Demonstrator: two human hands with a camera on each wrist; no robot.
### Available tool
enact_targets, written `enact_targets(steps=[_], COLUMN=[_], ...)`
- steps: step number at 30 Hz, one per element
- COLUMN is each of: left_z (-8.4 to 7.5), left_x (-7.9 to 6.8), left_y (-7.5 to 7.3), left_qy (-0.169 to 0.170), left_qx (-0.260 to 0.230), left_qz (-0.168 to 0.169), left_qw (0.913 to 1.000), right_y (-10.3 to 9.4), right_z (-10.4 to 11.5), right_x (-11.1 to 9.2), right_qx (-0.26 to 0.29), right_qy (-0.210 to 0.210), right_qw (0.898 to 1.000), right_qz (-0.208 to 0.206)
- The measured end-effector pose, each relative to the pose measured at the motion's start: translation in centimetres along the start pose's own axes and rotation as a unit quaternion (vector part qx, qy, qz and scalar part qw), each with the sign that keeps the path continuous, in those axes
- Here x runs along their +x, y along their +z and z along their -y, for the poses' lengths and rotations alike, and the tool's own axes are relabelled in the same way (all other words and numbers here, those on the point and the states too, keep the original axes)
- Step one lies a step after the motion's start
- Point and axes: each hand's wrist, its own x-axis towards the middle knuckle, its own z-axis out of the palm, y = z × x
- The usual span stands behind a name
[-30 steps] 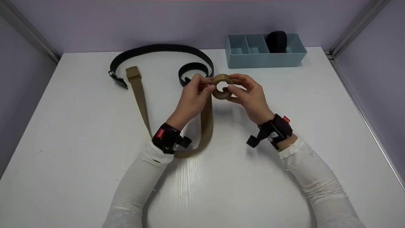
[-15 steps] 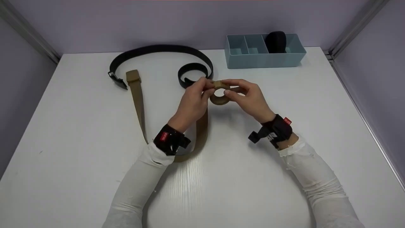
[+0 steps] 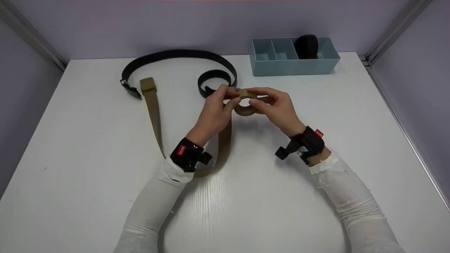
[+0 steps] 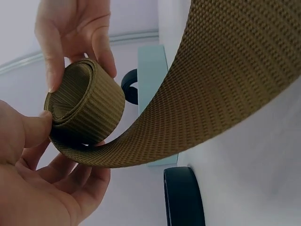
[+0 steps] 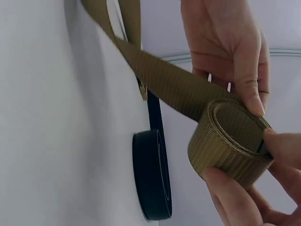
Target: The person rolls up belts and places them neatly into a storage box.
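Both hands hold up the coiled end of a brown webbing belt (image 3: 245,111) in the head view. My left hand (image 3: 215,111) pinches the coil at its left side, thumb at the rim. From the right, my right hand (image 3: 280,109) pinches it between thumb and fingers. In the left wrist view the coil (image 4: 101,108) is wound in a few layers, with its loose strap running under the left fingers. The rest of the belt hangs down and loops behind the left wrist to its brown buckle (image 3: 148,84), which lies on the table.
A black belt (image 3: 182,53) curves along the table's back, one end coiled and its buckle (image 3: 131,90) at the left. At the back right stands a blue divided box (image 3: 293,67), holding a coiled black item (image 3: 307,46). Walls border the table (image 3: 302,203).
The coil has come slightly nearer and tilted, so its ribbed top shows more. Both hands have shifted with it. The hanging strap has moved a little to the left.
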Motion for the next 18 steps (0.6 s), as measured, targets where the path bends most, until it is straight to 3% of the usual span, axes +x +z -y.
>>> enact_targets(steps=[9,13,18], left_z=[0.01,0.01,0.04], left_x=[0.09,0.10,0.05], left_y=[-0.16,-0.22,-0.15], left_qy=[0.000,0.007,0.024], left_qx=[-0.066,-0.063,-0.032], left_qz=[-0.027,-0.022,-0.016], left_qw=[0.9974,0.9978,0.9991], right_y=[0.72,0.77,0.52], right_z=[0.02,0.05,0.27], right_x=[-0.10,-0.11,-0.03], right_qx=[0.099,0.105,0.075], right_qy=[0.047,0.055,0.038], right_qw=[0.992,0.991,0.996], right_qz=[-0.065,-0.056,-0.024])
